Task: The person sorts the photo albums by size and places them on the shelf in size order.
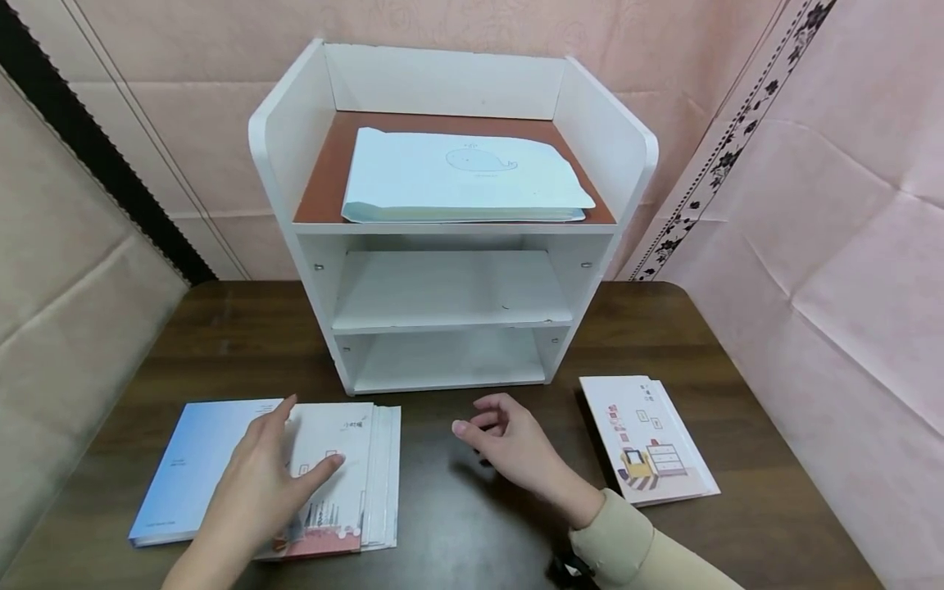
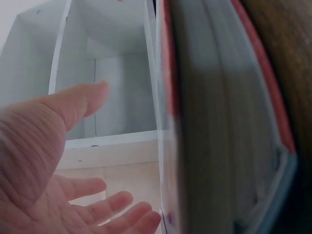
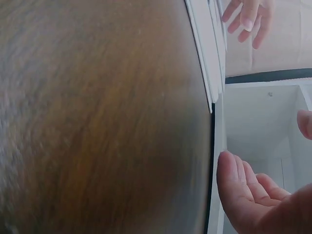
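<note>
In the head view my left hand [image 1: 254, 483] hovers over books at the left of the table, thumb and fingers spread. Beneath it lie a blue book [image 1: 180, 471] and a white illustrated book [image 1: 342, 438] with a pink lower edge, lying on other white books. The left wrist view shows that hand [image 2: 29, 161] beside thick book edges [image 2: 209, 122], holding nothing. My right hand [image 1: 519, 451] is over the table, its fingers loosely bent with nothing in them. The right wrist view shows this hand [image 3: 253, 204] with its fingers apart from the thumb.
A white shelf unit [image 1: 450, 389] stands at the back of the brown table [image 1: 442, 492]. On its top board lies a pale blue item with a whale drawing [image 1: 465, 176]. At the right are white illustrated books [image 1: 649, 434]. Pink cloth [image 1: 826, 246] hangs around the table.
</note>
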`<action>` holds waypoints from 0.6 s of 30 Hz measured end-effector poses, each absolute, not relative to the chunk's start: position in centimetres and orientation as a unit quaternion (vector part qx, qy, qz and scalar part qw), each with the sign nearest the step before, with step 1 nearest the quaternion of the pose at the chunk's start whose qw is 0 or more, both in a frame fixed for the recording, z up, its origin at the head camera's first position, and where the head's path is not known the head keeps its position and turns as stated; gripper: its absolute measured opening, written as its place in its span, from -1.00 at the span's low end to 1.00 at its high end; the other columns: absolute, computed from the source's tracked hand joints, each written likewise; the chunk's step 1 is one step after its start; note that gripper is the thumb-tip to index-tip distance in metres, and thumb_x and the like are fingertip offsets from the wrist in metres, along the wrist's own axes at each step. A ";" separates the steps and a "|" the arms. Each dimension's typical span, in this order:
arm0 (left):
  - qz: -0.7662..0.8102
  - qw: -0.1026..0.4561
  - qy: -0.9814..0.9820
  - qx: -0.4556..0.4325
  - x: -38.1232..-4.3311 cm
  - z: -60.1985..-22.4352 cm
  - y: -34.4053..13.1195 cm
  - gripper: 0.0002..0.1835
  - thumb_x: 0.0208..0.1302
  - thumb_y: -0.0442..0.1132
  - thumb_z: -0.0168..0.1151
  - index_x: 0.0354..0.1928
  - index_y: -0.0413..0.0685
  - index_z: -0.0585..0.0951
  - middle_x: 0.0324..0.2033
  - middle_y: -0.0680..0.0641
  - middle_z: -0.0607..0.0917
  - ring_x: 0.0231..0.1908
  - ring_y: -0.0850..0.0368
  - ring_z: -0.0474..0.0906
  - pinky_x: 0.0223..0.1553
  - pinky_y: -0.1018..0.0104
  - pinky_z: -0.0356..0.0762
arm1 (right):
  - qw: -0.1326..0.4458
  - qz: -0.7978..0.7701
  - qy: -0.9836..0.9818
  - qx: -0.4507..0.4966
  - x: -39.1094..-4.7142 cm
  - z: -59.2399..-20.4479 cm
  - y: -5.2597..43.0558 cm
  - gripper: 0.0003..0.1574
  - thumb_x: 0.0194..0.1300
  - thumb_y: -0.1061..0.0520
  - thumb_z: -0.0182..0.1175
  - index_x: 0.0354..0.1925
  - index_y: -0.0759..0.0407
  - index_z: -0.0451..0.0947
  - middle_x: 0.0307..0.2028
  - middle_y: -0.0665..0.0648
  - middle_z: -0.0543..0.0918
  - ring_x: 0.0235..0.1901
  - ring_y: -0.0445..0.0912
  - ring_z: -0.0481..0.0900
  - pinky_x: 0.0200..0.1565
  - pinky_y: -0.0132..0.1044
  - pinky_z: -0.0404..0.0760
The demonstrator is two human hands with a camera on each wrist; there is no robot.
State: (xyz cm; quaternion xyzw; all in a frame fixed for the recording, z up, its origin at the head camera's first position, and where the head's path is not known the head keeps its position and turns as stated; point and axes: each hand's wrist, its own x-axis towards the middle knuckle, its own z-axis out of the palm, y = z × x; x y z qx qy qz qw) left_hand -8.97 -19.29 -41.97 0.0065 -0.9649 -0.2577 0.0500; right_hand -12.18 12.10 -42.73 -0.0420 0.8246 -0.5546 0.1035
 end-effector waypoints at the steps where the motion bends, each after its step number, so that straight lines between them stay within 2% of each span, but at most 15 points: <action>1: -0.255 0.049 -0.966 0.009 -8.9 -42.0 -19.3 0.21 -0.10 0.31 0.46 0.46 -0.20 0.10 0.21 -0.49 0.29 0.14 -0.48 0.29 -0.01 -0.45 0.31 | 0.108 -0.554 0.824 -0.043 -12.1 -42.7 12.0 -0.20 0.16 -0.30 0.33 0.18 0.15 0.41 -0.15 0.03 0.63 -0.22 -0.03 0.58 -0.25 -0.15 0.59; 9: -0.236 0.038 -0.971 0.018 -8.7 -42.2 -19.8 0.22 -0.10 0.25 0.49 0.44 -0.29 0.10 0.19 -0.53 0.29 0.13 -0.50 0.28 0.01 -0.45 0.29 | 0.135 -0.552 0.822 -0.051 -12.1 -42.8 11.1 -0.18 0.17 -0.28 0.32 0.18 0.18 0.40 -0.14 0.05 0.62 -0.23 -0.04 0.59 -0.24 -0.17 0.59; 14: -0.232 0.043 -0.972 0.013 -8.7 -42.6 -20.4 0.16 -0.09 0.14 0.54 0.41 -0.34 0.13 0.16 -0.56 0.32 0.12 -0.51 0.27 0.04 -0.43 0.25 | 0.164 -0.577 0.799 -0.048 -12.3 -42.6 10.1 -0.15 0.16 -0.28 0.34 0.19 0.23 0.39 -0.15 0.10 0.62 -0.29 0.06 0.66 -0.22 -0.11 0.62; 18: -0.228 0.039 -0.973 0.011 -8.8 -42.8 -20.8 0.13 -0.09 0.12 0.54 0.37 -0.39 0.18 0.14 -0.57 0.36 0.09 -0.53 0.27 0.05 -0.42 0.24 | 0.194 -0.607 0.770 -0.036 -12.3 -42.6 9.6 -0.13 0.15 -0.26 0.35 0.20 0.25 0.36 -0.13 0.18 0.58 -0.28 0.12 0.67 -0.16 -0.06 0.64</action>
